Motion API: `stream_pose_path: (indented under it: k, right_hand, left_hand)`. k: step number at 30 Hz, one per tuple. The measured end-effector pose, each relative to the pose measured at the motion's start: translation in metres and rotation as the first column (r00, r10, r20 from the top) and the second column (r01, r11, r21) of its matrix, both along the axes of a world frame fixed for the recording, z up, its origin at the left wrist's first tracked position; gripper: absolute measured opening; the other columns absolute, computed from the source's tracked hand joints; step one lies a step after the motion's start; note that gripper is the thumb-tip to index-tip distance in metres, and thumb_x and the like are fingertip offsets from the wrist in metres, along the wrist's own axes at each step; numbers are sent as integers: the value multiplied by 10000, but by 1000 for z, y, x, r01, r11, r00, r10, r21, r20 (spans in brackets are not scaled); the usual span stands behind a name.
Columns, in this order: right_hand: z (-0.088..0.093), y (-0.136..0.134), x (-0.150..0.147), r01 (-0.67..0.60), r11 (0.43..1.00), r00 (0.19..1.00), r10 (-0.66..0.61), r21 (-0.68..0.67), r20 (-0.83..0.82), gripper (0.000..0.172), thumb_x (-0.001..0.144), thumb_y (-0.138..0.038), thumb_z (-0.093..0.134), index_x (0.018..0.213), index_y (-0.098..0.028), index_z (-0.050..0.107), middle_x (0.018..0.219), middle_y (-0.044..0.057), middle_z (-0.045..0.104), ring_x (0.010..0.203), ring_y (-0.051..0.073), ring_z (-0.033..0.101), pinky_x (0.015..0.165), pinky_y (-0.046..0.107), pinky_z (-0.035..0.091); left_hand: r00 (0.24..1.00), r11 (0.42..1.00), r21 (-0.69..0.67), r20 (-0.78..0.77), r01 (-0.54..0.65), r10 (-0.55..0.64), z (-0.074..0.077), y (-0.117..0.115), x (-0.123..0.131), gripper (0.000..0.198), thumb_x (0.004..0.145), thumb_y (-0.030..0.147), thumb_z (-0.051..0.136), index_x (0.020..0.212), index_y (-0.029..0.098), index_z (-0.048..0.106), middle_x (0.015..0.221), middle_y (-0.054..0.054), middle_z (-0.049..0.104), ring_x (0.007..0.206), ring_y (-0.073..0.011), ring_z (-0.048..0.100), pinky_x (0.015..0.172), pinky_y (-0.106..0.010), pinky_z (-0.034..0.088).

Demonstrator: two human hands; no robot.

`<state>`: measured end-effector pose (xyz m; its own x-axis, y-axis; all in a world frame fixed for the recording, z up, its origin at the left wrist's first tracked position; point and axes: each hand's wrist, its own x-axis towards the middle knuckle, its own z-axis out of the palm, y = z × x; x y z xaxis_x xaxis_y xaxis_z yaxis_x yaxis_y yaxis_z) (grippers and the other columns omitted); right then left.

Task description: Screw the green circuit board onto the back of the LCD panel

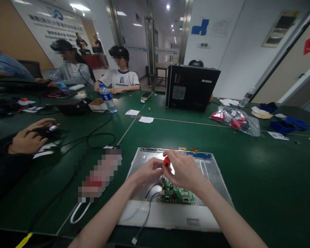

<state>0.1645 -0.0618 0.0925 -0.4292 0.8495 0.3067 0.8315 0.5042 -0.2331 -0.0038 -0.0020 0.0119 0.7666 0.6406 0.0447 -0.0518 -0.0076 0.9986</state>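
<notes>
My right hand (184, 170) is closed around the red and black handle of what looks like a screwdriver (166, 161), above the metal back of a flat display panel (209, 186). Beside it, my left hand (150, 169) has its fingers pinched close to the tool; what they hold is hidden. Just below both hands, a green circuit board (179, 195) sits on the panel. A thin cable (149, 213) runs from the board over the panel's near edge. Along the far edge lies a narrow blue circuit strip (203, 155).
A blurred-out object (100, 174) lies left of the panel, near black cables (89, 137). At far left, another person's hand (28, 139) holds a dark device. Farther back stand a water bottle (108, 99), a black computer case (192, 88) and a plastic bag (236, 120).
</notes>
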Motion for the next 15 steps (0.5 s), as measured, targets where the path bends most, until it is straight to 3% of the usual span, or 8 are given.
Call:
stream_pose_path:
  k: [7,11,15]
  right_hand:
    - [2,2,0,15,1000,998,-15,5,60,144,878,-348,486,900,-206,491,866,36,623,707,148,551,531,256,234]
    - [1,1,2,-25,1000,999,25,7,32,84,855,-276,485,904,-207,490,875,23,615,713,142,543,528,259,234]
    - [3,0,3,-30,1000,999,30,-4,27,141,839,-267,482,962,-199,493,894,33,611,707,146,537,524,257,235]
  left_hand:
    - [995,997,21,-62,-79,80,1,-3,5,150,683,237,669,758,107,660,719,-15,589,685,-131,499,599,-218,409]
    - [998,998,10,-26,-62,62,5,-4,5,229,689,316,702,762,104,652,759,-31,601,707,-136,506,619,-220,418]
    - [1000,1000,-17,-13,-13,13,3,-3,2,289,735,380,685,751,94,647,759,-54,608,705,-150,527,629,-239,429]
